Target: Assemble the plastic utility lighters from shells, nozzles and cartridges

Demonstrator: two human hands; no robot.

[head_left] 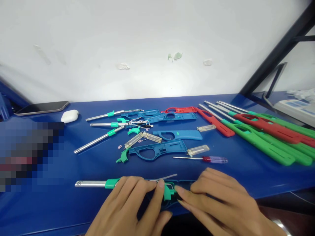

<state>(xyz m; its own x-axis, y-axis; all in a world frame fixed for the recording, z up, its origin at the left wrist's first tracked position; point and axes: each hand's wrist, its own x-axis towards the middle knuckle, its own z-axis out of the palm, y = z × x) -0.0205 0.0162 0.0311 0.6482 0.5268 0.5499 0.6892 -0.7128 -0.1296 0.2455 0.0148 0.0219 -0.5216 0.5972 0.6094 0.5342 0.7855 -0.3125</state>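
A partly assembled long-nosed gas lighter lies across the desk's front edge, its metal tube [91, 184] pointing left from a green collar [111, 183]. My left hand [133, 206] is closed over the near end of its open blue handle shell [188, 184]. Between my hands sits a green trigger piece [168, 192] in the shell, beside a thin clear tube [168, 177]. My right hand [219, 200] pinches at the trigger's right side with its fingertips. The fingers hide much of the shell's inside.
Behind my hands lie a screwdriver [214, 159], blue shell halves [161, 149], clear fuel tanks [199, 150], loose triggers [123, 156] and metal tubes with wires [98, 140]. Closed green and red lighters [261, 144] are at right. A phone [43, 107] and white earbud case [70, 116] are at left.
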